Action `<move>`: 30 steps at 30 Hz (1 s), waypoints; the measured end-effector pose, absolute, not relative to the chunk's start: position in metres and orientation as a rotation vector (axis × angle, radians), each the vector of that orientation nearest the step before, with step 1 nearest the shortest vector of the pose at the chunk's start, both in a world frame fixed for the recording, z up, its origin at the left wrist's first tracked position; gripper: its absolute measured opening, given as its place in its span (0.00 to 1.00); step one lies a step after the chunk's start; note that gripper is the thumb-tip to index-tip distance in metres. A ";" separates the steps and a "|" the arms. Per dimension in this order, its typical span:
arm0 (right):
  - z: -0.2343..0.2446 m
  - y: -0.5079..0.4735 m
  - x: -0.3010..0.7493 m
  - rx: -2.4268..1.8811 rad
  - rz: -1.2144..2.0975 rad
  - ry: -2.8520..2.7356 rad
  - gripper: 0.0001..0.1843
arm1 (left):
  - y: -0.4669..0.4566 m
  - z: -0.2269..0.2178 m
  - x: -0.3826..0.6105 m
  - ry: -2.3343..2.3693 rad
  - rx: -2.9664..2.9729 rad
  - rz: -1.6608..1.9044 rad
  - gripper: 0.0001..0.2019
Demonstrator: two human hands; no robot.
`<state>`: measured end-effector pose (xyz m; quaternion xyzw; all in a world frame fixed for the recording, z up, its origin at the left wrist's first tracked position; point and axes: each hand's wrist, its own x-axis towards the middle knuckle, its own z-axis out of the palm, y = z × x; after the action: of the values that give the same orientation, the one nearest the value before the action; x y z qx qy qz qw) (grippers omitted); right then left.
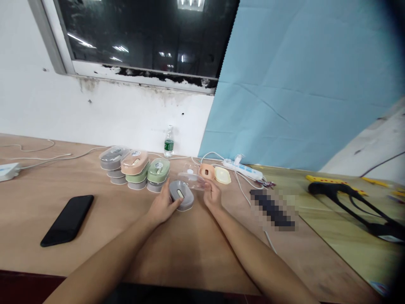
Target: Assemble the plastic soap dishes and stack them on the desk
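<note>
My left hand (163, 205) grips a grey oval box (181, 194) that rests on the wooden table (177, 249), thumb on its top. My right hand (211, 193) pinches a clear plastic lid (191, 177) held just above and behind the grey box. Right behind my right hand lie an orange oval part (206, 170) and a pale yellow oval part (222, 175).
A stack of oval boxes in grey, peach and green (135, 169) stands left of my hands. A black phone (68, 219) lies at the left. A water bottle (169, 142) stands by the wall. A white power strip (243, 169) and black tool (354, 202) lie right.
</note>
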<state>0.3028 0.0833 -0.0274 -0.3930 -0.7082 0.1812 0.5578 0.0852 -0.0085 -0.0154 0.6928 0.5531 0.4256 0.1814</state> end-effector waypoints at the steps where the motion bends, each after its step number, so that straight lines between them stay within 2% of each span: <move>1: -0.026 0.081 0.303 -0.926 0.401 -1.648 0.27 | -0.009 -0.015 0.085 1.564 1.951 1.208 0.42; 4: -0.019 0.074 0.301 -0.916 0.303 -1.626 0.25 | -0.009 -0.013 0.085 1.565 1.971 1.190 0.38; 10: -0.016 0.066 0.298 -0.820 0.197 -1.700 0.21 | -0.012 -0.006 0.086 1.526 2.072 1.153 0.14; 12: -0.018 0.069 0.297 -0.784 0.203 -1.677 0.19 | -0.013 -0.002 0.085 1.551 2.032 1.243 0.15; 16: -0.021 0.075 0.296 -0.688 0.170 -1.661 0.25 | -0.013 0.000 0.084 1.641 1.837 1.369 0.17; 22: -0.019 0.042 0.276 -0.551 -0.018 -2.009 0.16 | -0.003 -0.011 0.085 1.529 1.445 1.651 0.21; 28: -0.020 0.018 0.244 -0.497 -0.030 -2.150 0.19 | -0.008 -0.009 0.089 1.451 1.449 1.591 0.26; 30: -0.020 0.023 0.244 -0.553 -0.044 -2.100 0.17 | -0.010 -0.007 0.091 1.377 1.457 1.560 0.27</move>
<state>0.2443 0.0228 -0.0199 -0.2253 -0.8555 -0.0181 0.4658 0.0912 -0.0102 -0.0071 0.5479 0.5177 0.5866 0.2961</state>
